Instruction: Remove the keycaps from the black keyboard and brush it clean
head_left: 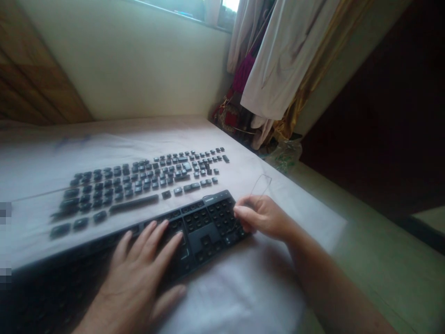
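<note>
Nearest, the person's left hand lies palm down with its fingers spread wide over a long black plastic keyboard, the fingertips resting toward the keyboard's far edge and the thumb reaching past its near edge. The keyboard lies at a slant along the near part of a surface covered in white cloth, its right end toward the surface's right edge; rows of small exposed key seats show on its right half. At that right end, the right hand has thumb and forefinger pinched together on a thin bent wire tool, whose narrow loop sticks up beyond the knuckles.

Just past the keyboard's far edge, loose black square keycaps lie in rows roughly like a keyboard layout, with a long black bar-shaped key in the row closest to it. Beyond the surface's right edge sits a clear plastic bag with green marks; pale hanging cloth drops behind it, near the far right corner. Along the far edge stands a pale green wall, topped by a bright window.
</note>
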Available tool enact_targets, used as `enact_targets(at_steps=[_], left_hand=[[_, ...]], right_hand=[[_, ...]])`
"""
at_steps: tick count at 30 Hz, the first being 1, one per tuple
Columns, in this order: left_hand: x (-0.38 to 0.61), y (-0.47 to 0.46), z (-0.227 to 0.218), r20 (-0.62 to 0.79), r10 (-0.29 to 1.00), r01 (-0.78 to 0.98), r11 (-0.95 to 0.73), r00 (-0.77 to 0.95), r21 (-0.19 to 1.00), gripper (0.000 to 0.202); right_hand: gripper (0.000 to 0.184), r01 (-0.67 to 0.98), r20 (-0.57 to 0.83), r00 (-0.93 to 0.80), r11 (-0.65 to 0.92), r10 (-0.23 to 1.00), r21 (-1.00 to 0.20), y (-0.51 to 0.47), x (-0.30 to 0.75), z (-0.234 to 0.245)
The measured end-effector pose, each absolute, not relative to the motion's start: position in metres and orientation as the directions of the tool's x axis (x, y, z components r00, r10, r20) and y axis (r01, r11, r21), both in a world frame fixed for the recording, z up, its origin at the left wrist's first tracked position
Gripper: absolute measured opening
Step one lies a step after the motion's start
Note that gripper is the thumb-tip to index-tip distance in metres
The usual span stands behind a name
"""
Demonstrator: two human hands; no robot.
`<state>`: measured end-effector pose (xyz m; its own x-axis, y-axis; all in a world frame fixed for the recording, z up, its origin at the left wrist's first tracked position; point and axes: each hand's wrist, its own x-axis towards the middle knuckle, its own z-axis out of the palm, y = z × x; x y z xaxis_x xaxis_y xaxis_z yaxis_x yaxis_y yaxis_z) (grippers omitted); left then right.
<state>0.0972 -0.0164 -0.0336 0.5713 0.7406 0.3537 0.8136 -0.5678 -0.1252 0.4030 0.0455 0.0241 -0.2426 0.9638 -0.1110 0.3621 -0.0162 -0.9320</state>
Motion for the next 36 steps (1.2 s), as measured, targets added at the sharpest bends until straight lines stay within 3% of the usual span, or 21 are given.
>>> enact_targets(at_steps=[9,17,20,26,36], left_hand=[[0.099,-0.018,-0.036,0.32,0.781,0.835,-0.546,0.536,-0.067,0.075],[0.1,-0.017,-0.034,0.341,0.757,0.822,-0.561,0.557,-0.099,0.073],[0.101,-0.017,-0.035,0.349,0.759,0.827,-0.554,0.549,-0.096,0.071],[0.102,-0.017,-0.039,0.298,0.812,0.853,-0.522,0.502,-0.014,0.069],[0.105,-0.016,-0.033,0.219,0.848,0.866,-0.499,0.482,0.027,0.07]], right_hand=[[0.023,0.588,0.026,-0.134,0.101,0.991,-0.803,0.021,0.395,0.014],[0.033,0.815,0.251,-0.248,0.341,0.936,-0.469,0.015,0.379,0.012],[0.035,0.853,0.244,-0.302,0.375,0.922,-0.363,0.021,0.374,0.013],[0.034,0.835,0.231,-0.285,0.359,0.93,-0.416,0.028,0.376,0.013],[0.037,0.802,0.407,-0.198,0.386,0.892,-0.455,0.004,0.378,-0.006]])
